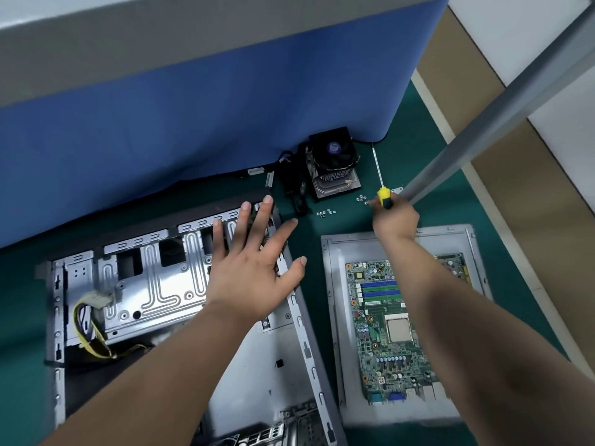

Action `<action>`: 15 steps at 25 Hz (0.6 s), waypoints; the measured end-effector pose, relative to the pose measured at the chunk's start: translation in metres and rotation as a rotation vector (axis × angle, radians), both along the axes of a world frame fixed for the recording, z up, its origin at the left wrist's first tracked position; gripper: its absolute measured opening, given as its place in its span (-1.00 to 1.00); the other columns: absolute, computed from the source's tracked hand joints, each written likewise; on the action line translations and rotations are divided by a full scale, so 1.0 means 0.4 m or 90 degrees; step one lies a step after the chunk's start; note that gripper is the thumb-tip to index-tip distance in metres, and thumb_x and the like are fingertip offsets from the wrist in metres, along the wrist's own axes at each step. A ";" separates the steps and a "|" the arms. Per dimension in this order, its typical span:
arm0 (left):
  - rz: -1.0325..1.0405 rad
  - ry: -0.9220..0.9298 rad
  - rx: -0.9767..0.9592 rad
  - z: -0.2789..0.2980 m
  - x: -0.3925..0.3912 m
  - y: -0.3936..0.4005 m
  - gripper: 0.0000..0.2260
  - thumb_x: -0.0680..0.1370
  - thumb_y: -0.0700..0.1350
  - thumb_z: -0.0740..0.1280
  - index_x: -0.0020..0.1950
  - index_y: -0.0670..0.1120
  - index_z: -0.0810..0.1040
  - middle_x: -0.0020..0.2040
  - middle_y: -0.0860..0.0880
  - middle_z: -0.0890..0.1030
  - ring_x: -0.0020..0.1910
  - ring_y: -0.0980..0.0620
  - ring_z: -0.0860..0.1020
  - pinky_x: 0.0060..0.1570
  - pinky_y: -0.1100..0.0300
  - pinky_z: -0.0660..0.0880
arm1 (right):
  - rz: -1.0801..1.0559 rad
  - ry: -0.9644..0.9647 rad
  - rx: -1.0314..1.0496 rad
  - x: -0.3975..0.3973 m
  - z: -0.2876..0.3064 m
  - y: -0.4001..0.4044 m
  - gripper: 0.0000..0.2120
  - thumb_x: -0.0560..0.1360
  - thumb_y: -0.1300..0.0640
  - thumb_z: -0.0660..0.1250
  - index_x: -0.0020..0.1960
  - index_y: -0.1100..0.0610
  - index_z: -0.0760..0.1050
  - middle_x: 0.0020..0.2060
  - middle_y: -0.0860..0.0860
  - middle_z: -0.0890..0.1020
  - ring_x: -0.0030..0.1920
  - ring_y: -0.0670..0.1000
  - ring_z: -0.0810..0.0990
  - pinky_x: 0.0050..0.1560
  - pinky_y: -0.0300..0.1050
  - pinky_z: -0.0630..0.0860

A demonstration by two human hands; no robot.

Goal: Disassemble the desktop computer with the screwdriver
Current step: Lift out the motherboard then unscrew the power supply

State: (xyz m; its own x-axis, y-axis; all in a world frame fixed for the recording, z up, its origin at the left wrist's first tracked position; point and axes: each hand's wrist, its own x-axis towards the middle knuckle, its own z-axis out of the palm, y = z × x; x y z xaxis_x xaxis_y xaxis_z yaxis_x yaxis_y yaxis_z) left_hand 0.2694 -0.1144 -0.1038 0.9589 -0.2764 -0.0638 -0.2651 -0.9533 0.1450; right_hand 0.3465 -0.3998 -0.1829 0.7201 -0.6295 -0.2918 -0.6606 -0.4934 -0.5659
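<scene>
Case (180, 284) lies open on the green mat, left hand (254, 268) spread flat over it, fingers straight, gripping nothing; wire bundle (90, 329) and drive cage remain inside. Board (386, 329) already out, resting on the side panel (335, 317) beside the case; cooler (335, 165) off too. Right hand (394, 220) curls round the screwdriver (383, 194) by the loose screws (325, 213)

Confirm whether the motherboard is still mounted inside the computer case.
No, the motherboard lies on a grey panel on the green mat, apart from the computer case to its left.
</scene>
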 end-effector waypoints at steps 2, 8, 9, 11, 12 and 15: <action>0.002 0.008 -0.003 0.003 0.001 0.000 -0.43 0.59 0.42 -0.03 0.59 0.32 0.11 0.69 0.14 -0.13 0.67 0.00 -0.19 0.57 -0.29 -0.14 | 0.006 -0.054 0.028 -0.052 0.029 0.017 -0.88 0.59 -0.01 0.32 -0.04 0.02 0.51 -0.28 -0.04 0.50 -0.20 0.12 0.47 -0.16 -0.12 0.33; -0.010 0.149 -0.013 0.044 0.023 0.001 -0.37 0.51 0.53 -0.18 0.57 0.44 -0.16 0.61 0.23 -0.40 0.57 0.09 -0.46 0.52 -0.22 -0.41 | 0.078 -0.030 0.137 -0.279 0.104 0.114 -0.83 0.63 -0.02 0.31 0.10 0.05 0.40 -0.22 0.00 0.62 -0.31 0.03 0.61 -0.32 -0.02 0.56; -0.021 0.175 -0.025 0.054 0.025 0.007 -0.37 0.50 0.55 -0.19 0.55 0.47 -0.19 0.60 0.24 -0.42 0.57 0.09 -0.48 0.52 -0.20 -0.42 | 0.106 0.003 0.117 -0.310 0.109 0.129 -0.83 0.63 -0.03 0.30 0.09 0.06 0.41 -0.23 0.02 0.62 -0.29 0.08 0.62 -0.27 0.03 0.59; -0.035 0.191 -0.052 0.070 0.014 0.032 -0.38 0.51 0.53 -0.17 0.54 0.49 -0.21 0.61 0.26 -0.39 0.58 0.11 -0.45 0.56 -0.17 -0.35 | 0.146 0.053 0.082 -0.357 0.114 0.157 -0.85 0.62 -0.03 0.29 0.05 0.05 0.42 -0.21 0.05 0.63 -0.24 0.15 0.63 -0.21 0.02 0.60; -0.032 0.183 -0.064 0.077 -0.003 0.051 -0.40 0.52 0.51 -0.14 0.55 0.48 -0.20 0.61 0.27 -0.37 0.59 0.12 -0.42 0.58 -0.16 -0.30 | 0.164 0.070 0.063 -0.377 0.118 0.172 -0.87 0.60 -0.02 0.29 0.00 0.03 0.43 -0.16 0.06 0.62 -0.21 0.16 0.61 -0.22 -0.01 0.56; 0.009 0.150 -0.085 0.075 -0.080 0.118 -0.42 0.57 0.47 -0.10 0.57 0.47 -0.18 0.63 0.26 -0.30 0.62 0.09 -0.35 0.60 -0.12 -0.23 | 0.209 0.126 -0.029 -0.421 0.116 0.210 -0.78 0.60 -0.05 0.29 0.08 0.09 0.50 0.04 0.11 0.55 -0.08 0.19 0.59 -0.20 -0.04 0.47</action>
State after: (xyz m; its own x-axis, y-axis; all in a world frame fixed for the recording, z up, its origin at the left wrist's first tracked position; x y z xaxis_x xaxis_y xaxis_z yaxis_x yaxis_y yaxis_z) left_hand 0.2373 -0.0672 -0.0740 0.9260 -0.2833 -0.2496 -0.1953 -0.9252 0.3255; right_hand 0.1780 -0.3159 -0.1366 0.8181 -0.3898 -0.4228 -0.5573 -0.7185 -0.4161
